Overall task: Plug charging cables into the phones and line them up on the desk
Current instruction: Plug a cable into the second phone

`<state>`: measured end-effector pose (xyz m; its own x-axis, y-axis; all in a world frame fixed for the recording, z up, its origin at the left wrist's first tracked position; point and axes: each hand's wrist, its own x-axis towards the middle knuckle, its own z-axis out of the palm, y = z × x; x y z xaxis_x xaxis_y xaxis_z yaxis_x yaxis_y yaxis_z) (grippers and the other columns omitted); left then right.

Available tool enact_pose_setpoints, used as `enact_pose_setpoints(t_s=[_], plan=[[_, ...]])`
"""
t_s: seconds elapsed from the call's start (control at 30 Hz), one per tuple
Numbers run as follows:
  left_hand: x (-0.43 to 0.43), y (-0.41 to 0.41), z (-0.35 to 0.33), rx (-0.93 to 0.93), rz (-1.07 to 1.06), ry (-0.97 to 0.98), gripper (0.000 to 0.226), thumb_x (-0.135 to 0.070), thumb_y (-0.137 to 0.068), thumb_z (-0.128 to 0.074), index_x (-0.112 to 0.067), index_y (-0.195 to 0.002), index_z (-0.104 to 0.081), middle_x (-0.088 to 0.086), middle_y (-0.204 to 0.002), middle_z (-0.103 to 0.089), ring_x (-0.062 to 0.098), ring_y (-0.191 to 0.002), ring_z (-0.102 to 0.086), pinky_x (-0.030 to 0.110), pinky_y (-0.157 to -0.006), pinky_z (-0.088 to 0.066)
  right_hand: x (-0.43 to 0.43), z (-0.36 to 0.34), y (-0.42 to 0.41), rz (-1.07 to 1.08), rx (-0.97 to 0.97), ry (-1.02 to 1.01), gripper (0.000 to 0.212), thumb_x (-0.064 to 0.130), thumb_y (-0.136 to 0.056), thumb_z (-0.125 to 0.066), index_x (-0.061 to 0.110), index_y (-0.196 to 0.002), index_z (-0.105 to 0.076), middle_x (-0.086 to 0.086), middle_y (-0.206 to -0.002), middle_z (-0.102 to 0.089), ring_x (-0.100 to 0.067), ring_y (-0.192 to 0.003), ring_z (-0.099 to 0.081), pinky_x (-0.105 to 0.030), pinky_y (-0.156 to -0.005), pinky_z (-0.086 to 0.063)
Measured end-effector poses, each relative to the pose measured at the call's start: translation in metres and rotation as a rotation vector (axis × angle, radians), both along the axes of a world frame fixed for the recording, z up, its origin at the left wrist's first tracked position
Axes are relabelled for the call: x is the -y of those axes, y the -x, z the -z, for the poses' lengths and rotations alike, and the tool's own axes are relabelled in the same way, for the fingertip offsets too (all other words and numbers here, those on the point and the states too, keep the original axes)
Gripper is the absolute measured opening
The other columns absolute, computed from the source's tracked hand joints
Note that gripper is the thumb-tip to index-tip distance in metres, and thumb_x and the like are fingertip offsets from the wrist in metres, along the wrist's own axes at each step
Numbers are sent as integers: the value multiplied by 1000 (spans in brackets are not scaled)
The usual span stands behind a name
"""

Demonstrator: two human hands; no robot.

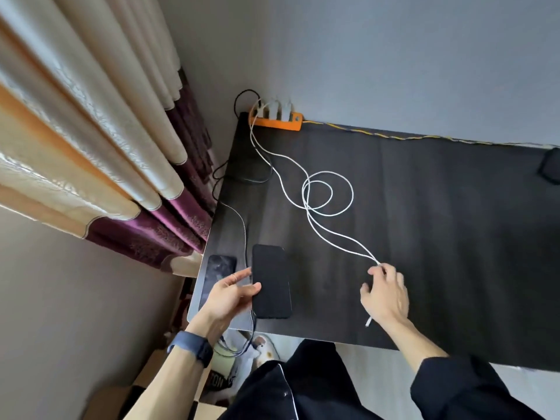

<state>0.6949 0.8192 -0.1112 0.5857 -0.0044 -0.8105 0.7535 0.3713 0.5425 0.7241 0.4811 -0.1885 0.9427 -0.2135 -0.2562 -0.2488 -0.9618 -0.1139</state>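
Note:
A black phone (271, 281) lies face up near the front left of the dark desk (424, 237). My left hand (225, 298) grips its left edge, thumb on the screen. A second phone (216, 275) lies just left of it, partly under my left hand. A thin cable (242, 225) runs between the two phones. My right hand (386, 295) pinches two white cables (330, 234) that loop across the desk from the orange power strip (277, 121). One white plug end (368, 322) sticks out below my right palm.
Chargers sit in the power strip at the back left corner against the grey wall. A dark object (551, 165) lies at the desk's right edge. Curtains (91, 131) hang at the left. Cardboard boxes (121, 401) and clutter stand on the floor below the desk's left end.

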Motion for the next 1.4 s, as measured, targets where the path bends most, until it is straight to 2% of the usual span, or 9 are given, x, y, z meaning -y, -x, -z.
enact_pose_setpoints(t_s=[0.17,0.3,0.5,0.83,0.93,1.03,1.13,1.2,1.4], plan=[[3,5,-6,-14,-19,-4,37,9,-87,-63,-10,-120,-63,19,-99,-67,29,-95,-57,23,-65,-60,-19,14,-29,-137,-53,95,55,33,-88,-67,17,-138,-49,-5,-137,-54,-28,-118,-53,-40,-94,-47],[-1,10,-8,-10,-33,-15,33,9,-89,-61,-14,-113,-65,9,-91,-77,16,-75,-73,20,-60,-57,-13,19,-46,-113,-204,174,33,30,-91,-60,18,-121,-55,-1,-122,-66,-24,-117,-50,-37,-90,-44],[-4,15,-5,-19,-85,12,35,9,-89,-61,-15,-114,-64,7,-89,-78,15,-70,-75,22,-59,-57,1,15,-39,-81,-131,139,50,31,-90,-63,19,-134,-45,-6,-131,-51,-28,-119,-50,-41,-88,-48],[3,23,4,0,-58,13,48,5,-88,-64,-15,-131,-57,7,-95,-77,17,-78,-73,26,-71,-55,9,-2,-36,-33,-270,136,32,17,-90,-53,8,-119,-45,-14,-125,-61,-35,-116,-56,-44,-86,-49],[5,24,4,-6,-68,51,43,8,-89,-60,-12,-128,-59,10,-93,-78,19,-76,-76,23,-61,-58,8,-24,-34,77,-148,-84,12,17,-98,-45,16,-108,-38,-16,-101,-69,-38,-86,-66,-38,-67,-47],[8,22,3,4,-54,70,42,7,-90,-59,-12,-127,-59,9,-95,-78,19,-78,-76,22,-63,-59,-1,-60,-41,490,-100,-741,6,18,-101,-52,20,-107,-53,-15,-97,-72,-21,-62,-64,-29,-58,-51],[9,17,2,33,-31,59,41,5,-89,-61,-15,-125,-61,8,-100,-78,19,-84,-75,24,-72,-59,-8,-91,-39,682,-242,-1389,20,7,-95,-61,14,-113,-66,-9,-107,-71,-21,-84,-68,-31,-75,-54],[8,15,2,64,-11,79,45,3,-89,-62,-14,-130,-61,10,-111,-75,22,-96,-73,30,-90,-57,-13,-90,-36,553,-274,-1519,34,-2,-92,-62,14,-121,-64,-1,-118,-68,-23,-106,-69,-34,-88,-53],[-1,16,-12,131,-55,141,35,10,-93,-51,-11,-115,-68,6,-93,-78,15,-76,-76,21,-64,-58,-36,-26,-13,229,-206,-780,45,15,-88,-73,17,-131,-60,0,-134,-64,-27,-116,-65,-38,-102,-50]])
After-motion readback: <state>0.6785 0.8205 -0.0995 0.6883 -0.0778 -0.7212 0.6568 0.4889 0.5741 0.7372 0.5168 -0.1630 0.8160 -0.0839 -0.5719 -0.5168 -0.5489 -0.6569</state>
